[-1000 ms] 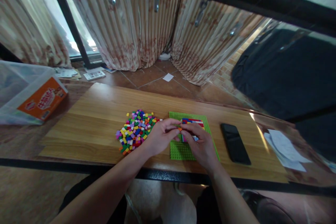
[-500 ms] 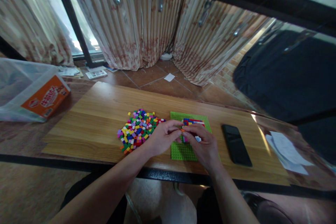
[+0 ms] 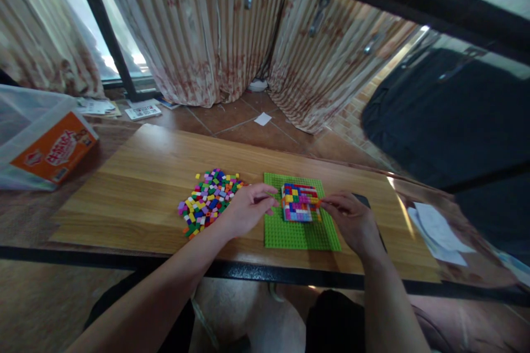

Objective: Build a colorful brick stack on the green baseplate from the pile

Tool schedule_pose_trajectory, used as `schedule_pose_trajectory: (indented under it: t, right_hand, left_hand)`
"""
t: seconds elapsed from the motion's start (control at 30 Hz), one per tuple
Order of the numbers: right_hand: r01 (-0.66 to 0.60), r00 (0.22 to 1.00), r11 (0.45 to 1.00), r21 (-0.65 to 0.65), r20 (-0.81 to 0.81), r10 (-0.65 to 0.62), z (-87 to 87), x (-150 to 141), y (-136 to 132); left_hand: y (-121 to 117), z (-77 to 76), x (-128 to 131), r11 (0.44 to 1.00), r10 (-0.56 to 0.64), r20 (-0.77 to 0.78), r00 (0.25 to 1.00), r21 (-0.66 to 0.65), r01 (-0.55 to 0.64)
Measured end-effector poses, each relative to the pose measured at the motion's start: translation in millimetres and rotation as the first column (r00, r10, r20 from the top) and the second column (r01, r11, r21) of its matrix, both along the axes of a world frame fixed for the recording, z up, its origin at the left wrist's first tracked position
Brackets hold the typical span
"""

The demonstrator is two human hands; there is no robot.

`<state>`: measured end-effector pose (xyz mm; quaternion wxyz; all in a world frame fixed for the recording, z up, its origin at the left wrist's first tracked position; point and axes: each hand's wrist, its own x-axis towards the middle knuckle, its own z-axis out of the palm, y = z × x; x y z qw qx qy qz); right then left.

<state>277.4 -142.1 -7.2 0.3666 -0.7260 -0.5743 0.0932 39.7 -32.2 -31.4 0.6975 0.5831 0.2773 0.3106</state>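
Observation:
A block of stacked toy bricks (image 3: pixel 298 210) in many colours stands on a green studded baseplate (image 3: pixel 285 238). My left hand (image 3: pixel 248 209) is at the baseplate's left edge, its thumb and forefinger close around a small orange brick that is mostly hidden. On the other side, my right hand (image 3: pixel 351 219) pinches an orange brick (image 3: pixel 318 203) at the right edge of the stack. Whether that brick touches the stack cannot be made out. Loose bricks (image 3: pixel 209 198) lie in a heap left of the baseplate, partly behind my left hand.
A black phone (image 3: pixel 362 199) lies partly under my right hand on the wooden board (image 3: pixel 124 193). White papers (image 3: pixel 441 231) rest to the right. A clear plastic box (image 3: pixel 37 132) with an orange label stands at the far left. Curtains hang behind.
My hands have moved apart from their meeting point over the stack, the right one going right across the phone. The brick stack now shows between them. The view has shifted slightly.

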Motion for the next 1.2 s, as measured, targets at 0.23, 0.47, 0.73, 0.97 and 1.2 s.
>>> schedule_pose_trajectory:
  t: [0.23, 0.47, 0.73, 0.97, 1.2]
  right_hand:
    - [-0.042, 0.998, 0.996, -0.078, 0.047, 0.046, -5.3, -1.3, 1.3]
    - [-0.013, 1.000, 0.995, -0.104, -0.006, 0.013, -8.3, -0.1, 4.6]
    - [0.100, 0.965, 0.987, -0.126, -0.228, -0.127, -8.0, -4.7, 10.4]
    - [0.134, 0.825, 0.973, -0.188, -0.522, -0.215, -9.6, -10.1, 13.2]
    - [0.185, 0.706, 0.960, -0.212, -0.650, -0.280, -12.9, -13.9, 15.6]
  left_hand:
    - [0.7, 0.3, -0.7, 1.000, 0.004, -0.014, 1.000, 0.005, -0.004]
    - [0.6, 0.5, -1.8, 1.000, -0.005, -0.021, 1.000, 0.026, 0.006]
    - [0.6, -0.6, -2.4, 0.999, -0.010, -0.027, 1.000, 0.044, 0.011]
    - [0.7, 0.7, -3.2, 0.999, -0.015, -0.031, 0.999, 0.047, 0.016]
    - [1.0, 4.1, -4.0, 1.000, -0.005, -0.041, 0.999, 0.027, 0.006]
